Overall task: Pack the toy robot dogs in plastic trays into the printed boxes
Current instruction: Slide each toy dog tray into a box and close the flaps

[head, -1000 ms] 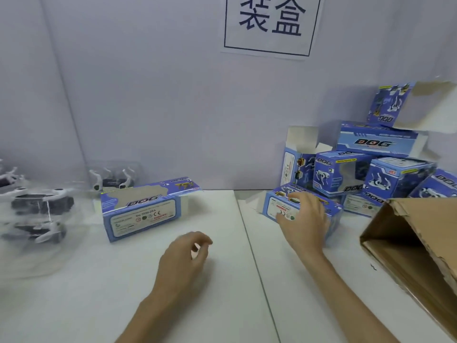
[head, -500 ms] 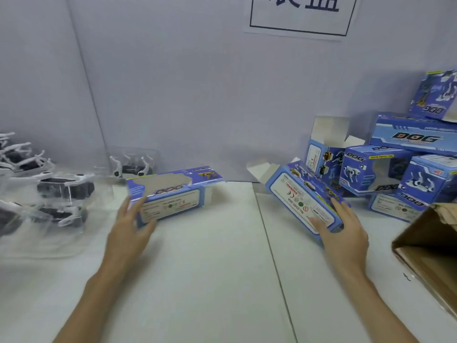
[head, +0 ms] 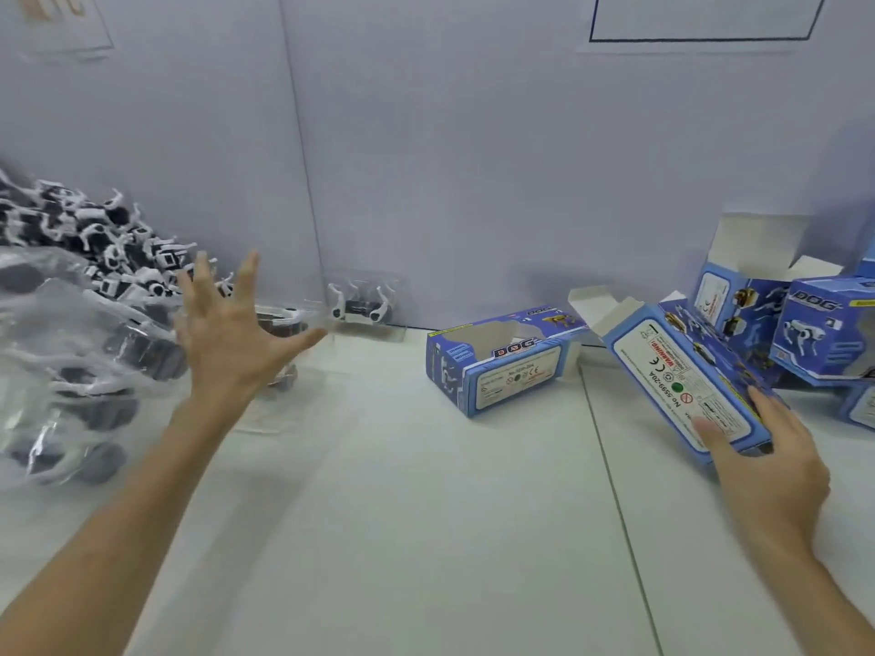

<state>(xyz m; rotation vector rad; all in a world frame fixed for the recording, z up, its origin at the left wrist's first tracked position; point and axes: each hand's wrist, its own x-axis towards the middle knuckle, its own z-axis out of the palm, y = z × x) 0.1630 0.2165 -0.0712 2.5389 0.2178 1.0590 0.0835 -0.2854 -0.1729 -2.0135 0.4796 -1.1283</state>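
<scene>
**A:** In the head view, what are the person's hands doing?

**B:** The left hand (head: 232,338) is raised over the left part of the desk (head: 402,513). Its fingers are splayed wide and it holds nothing. It sits in front of the heap of toy dogs (head: 94,277) in clear plastic trays, and whether it touches one cannot be told.

**A:** And the other?

**B:** The right hand (head: 767,466) grips the near end of a tilted box (head: 682,376). The thumb lies across its white label face and the fingers wrap round the far side. The box's far end points up, with its flaps open.

**A:** Are there other boxes?

**B:** A second box (head: 502,366) lies on the desk between the hands, window face up. The stacked boxes (head: 824,333) sit at the far right, one with its lid flap standing. A single trayed dog (head: 362,303) stands against the wall, behind and to the left of the second box.
</scene>
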